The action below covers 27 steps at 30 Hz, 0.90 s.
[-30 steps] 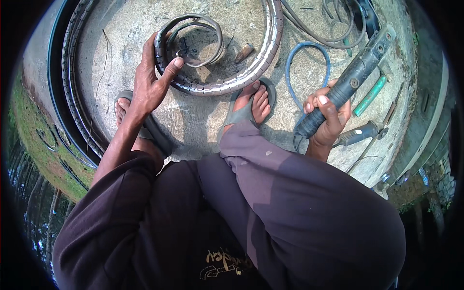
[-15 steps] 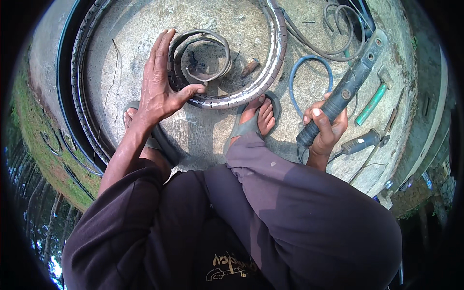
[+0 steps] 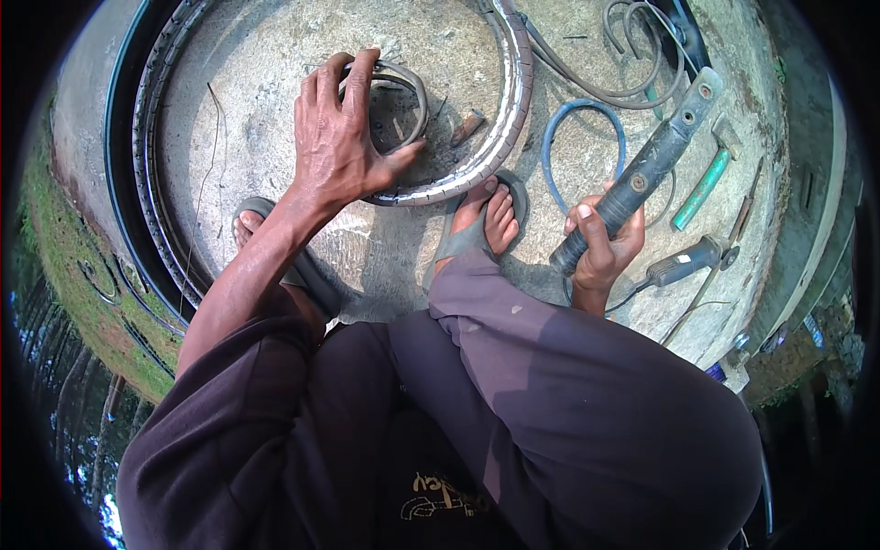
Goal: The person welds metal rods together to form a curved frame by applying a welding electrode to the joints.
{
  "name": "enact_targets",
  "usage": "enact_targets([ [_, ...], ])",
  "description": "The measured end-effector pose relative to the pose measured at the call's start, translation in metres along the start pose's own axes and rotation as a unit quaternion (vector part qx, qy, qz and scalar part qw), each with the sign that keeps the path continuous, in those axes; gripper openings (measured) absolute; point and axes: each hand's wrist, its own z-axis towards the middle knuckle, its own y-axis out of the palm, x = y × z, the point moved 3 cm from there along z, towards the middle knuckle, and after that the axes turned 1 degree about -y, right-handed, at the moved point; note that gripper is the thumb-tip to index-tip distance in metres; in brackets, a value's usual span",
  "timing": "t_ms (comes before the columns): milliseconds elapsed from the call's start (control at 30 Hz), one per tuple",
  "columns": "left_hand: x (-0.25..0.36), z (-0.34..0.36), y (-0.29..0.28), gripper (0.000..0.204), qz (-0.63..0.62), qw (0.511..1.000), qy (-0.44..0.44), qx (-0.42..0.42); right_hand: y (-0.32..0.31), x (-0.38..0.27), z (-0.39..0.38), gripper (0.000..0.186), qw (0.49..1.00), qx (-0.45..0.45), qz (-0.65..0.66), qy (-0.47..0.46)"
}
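Note:
My left hand [image 3: 335, 137] curves around the left side of a small grey-brown coil [image 3: 422, 105], its fingers bent over the top edge and its thumb at the lower edge. Much of the coil's left side is hidden behind the hand. Just below and to the right of it runs a treaded tyre strip [image 3: 520, 87] with a pale inner band, bent in a wide curve. Gripped in my right hand [image 3: 605, 243] is a thick black bar [image 3: 655, 156] with a ribbed wrapped handle and bolts along it, slanting up to the right.
On the concrete slab [image 3: 266, 119] at right lie a blue ring [image 3: 548, 151], a green-handled hammer [image 3: 702, 191], a black corded tool [image 3: 683, 264] and a looped grey hose [image 3: 632, 92]. A short brown piece [image 3: 467, 127] and a thin wire [image 3: 220, 137] lie nearer. My sandalled feet [image 3: 486, 220] stand close by.
My left hand has moved right, and its outstretched fingers have curled around the small coil. My right hand and the black bar have shifted slightly to the left and down.

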Motion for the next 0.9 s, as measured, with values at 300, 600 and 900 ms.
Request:
enact_targets([
  [300,-0.039,-0.013,-0.034,0.084,-0.208,0.964,-0.163,0.039,-0.003,0.010,-0.014,0.036,0.998,0.022,-0.046,-0.024],
  [600,-0.033,-0.120,-0.121,0.047,-0.286,0.872,-0.397,0.015,0.046,0.004,0.006,0.037,0.973,-0.186,-0.114,-0.080],
  [900,0.016,-0.188,-0.108,0.030,-0.377,0.849,-0.351,-0.116,0.071,-0.002,0.005,0.031,0.943,-0.245,-0.206,-0.094],
])
